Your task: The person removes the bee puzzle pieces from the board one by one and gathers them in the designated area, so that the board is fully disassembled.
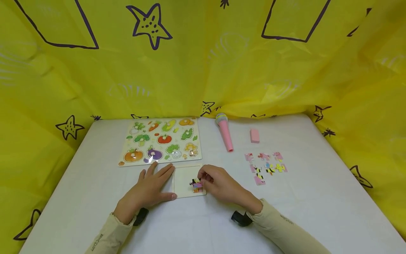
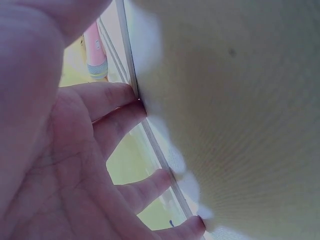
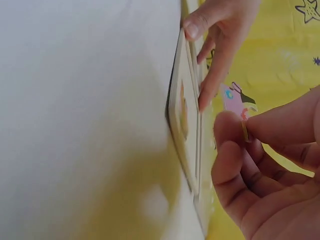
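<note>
A small cream puzzle tray [image 1: 182, 181] lies on the white table in front of the person. My left hand [image 1: 147, 187] is spread flat with straight fingers, its thumb and index fingertip at the tray's left side. In the left wrist view its fingertips [image 2: 162, 177] touch along a thin board edge. Between thumb and fingers my right hand [image 1: 220, 183] pinches a pink jigsaw piece [image 3: 232, 100] with black and yellow print. That piece is held over the tray's right part. Under it, another jigsaw piece [image 1: 198, 190] lies in the tray's lower right corner, partly covered in the head view.
Several loose jigsaw pieces [image 1: 265, 167] lie to the right. A vegetable peg board [image 1: 160, 141] lies just beyond the tray. Behind the right hand are a pink microphone [image 1: 226, 134] and a pink block [image 1: 254, 135]. A yellow patterned cloth [image 1: 190, 70] surrounds the table's back and sides.
</note>
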`<state>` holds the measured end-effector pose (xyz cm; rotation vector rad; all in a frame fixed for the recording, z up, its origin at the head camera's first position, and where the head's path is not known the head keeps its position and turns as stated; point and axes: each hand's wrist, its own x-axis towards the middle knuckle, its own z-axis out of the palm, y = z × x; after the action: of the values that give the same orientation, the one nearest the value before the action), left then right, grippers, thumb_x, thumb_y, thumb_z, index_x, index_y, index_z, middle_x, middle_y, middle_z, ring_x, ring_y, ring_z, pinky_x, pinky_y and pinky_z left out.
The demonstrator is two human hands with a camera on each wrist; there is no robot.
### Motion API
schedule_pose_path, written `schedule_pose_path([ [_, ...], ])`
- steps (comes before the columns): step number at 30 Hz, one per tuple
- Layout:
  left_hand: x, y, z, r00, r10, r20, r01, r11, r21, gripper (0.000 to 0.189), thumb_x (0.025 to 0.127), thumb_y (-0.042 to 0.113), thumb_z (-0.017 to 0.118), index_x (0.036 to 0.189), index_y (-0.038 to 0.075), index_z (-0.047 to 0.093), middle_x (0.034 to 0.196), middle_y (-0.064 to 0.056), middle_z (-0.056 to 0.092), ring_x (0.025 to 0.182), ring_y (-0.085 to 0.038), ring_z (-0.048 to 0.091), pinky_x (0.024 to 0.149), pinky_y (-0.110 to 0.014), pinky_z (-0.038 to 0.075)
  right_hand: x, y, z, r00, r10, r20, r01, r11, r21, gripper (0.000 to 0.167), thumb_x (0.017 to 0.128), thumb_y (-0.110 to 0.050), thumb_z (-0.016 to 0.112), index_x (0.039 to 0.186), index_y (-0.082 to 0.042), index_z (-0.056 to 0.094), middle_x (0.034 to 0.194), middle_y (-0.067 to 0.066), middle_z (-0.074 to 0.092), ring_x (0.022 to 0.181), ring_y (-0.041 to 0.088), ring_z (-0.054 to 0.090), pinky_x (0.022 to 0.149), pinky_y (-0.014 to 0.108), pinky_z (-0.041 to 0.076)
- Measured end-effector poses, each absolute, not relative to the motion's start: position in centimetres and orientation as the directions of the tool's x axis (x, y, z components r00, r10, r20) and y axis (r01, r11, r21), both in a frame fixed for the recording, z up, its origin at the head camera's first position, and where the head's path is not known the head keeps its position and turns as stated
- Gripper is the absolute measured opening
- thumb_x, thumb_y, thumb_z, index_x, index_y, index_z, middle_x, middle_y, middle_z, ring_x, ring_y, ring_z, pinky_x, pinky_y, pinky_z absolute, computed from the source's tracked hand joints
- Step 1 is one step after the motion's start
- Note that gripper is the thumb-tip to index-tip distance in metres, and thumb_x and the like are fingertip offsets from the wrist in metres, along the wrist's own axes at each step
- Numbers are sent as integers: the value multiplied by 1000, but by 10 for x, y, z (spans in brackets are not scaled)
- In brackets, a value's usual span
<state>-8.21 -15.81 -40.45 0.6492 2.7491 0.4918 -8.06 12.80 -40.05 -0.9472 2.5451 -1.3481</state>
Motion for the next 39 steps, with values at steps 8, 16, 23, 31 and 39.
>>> schedule_pose_path([
  [8,-82,-159,-405,-864,465,-194,373,850,372,95,92,51,82,166,8,40,172,-9,36,155,-56,16,116,-82,15,-79,151,-402,-858,-460,229,-439,423,-793,16,96,10,67,102,-5,71,94,-2,69,82,12,61,74,28,54],
  [16,-80,-160,-404,-863,473,-179,383,843,379,94,93,50,82,166,7,40,171,-10,36,155,-57,16,115,-83,16,-77,172,-403,-891,-400,215,-395,447,-803,15,96,7,68,102,-7,71,94,0,74,81,12,67,74,29,57],
  [23,-80,-159,-403,-853,495,-163,410,830,378,94,93,52,81,165,6,41,170,-11,38,154,-58,18,113,-83,19,-72,191,-405,-918,-336,211,-359,477,-802,15,96,5,70,101,-8,73,92,-4,73,83,12,68,75,29,58],
  [31,-81,-159,-403,-852,492,-178,402,834,379,95,93,52,81,165,7,41,171,-10,37,155,-58,17,114,-83,18,-67,210,-406,-933,-297,203,-332,497,-802,16,95,6,70,101,-9,73,91,-5,73,83,12,68,76,29,57],
  [39,-81,-158,-401,-854,483,-191,391,840,376,94,93,51,82,165,6,41,171,-11,36,154,-58,15,114,-83,16,-62,226,-406,-950,-246,190,-295,525,-798,17,96,6,72,101,-10,75,92,-5,74,84,13,68,77,28,57],
])
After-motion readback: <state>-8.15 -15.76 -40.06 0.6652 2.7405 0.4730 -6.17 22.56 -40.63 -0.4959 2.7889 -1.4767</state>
